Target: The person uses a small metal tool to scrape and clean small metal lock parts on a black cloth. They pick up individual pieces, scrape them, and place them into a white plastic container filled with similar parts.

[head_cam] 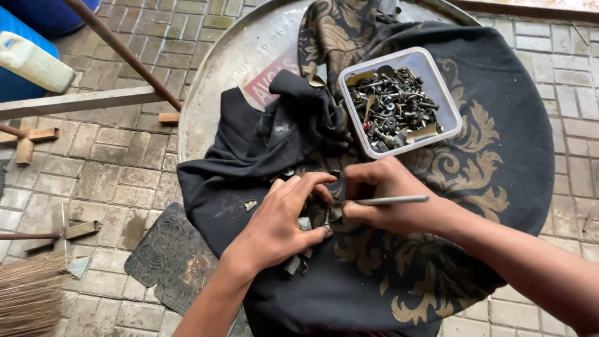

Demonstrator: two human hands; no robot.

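Note:
My left hand [284, 218] and my right hand [390, 196] meet over a black cloth with gold leaf patterns [486, 156] spread on a round metal drum top [231, 56]. The left fingers pinch a small dark metal part [326, 218] against the cloth. My right hand grips a thin grey metal rod [399, 200] that sticks out to the right, its tip hidden by the fingers at the small part. A small screw lies on the cloth [250, 204] just left of the left hand.
A clear plastic tub [450, 103] full of several dark screws, bolts and washers sits on the cloth behind my hands. On the brick paving lie a rubber mat [171, 256], a broom [28, 299], wood scraps [37, 134], and a rusty bar [121, 53].

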